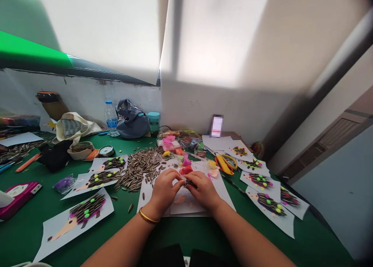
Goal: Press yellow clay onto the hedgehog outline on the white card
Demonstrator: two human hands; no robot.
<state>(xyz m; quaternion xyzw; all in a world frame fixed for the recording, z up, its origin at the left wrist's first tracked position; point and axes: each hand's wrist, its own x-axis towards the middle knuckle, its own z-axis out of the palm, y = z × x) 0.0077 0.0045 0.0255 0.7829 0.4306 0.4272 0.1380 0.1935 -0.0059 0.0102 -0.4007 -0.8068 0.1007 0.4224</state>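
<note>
Fingers in the head view are drawn in close: the left hand [166,186] and the right hand [202,188] meet above white sheets [217,208], each curled to a near-closed pinch, thumb and fingertips on a small dark piece [190,184] between them; what exactly it is cannot be told, as the fingers cover most of it. A pale peach shape [180,199] lies on the paper just below. Sunflower seeds [140,168] are heaped beside the left hand on the green table [125,224], and yellow-handled scissors [224,164] lie beyond the right. As for writing, the bottle [110,117] wears a blue label with print too small to read, the magenta box [21,197] has a pale label, also unreadable, the phone [217,126] screen is pixelated, and faint marks on the wall [194,103] cannot be made out
</note>
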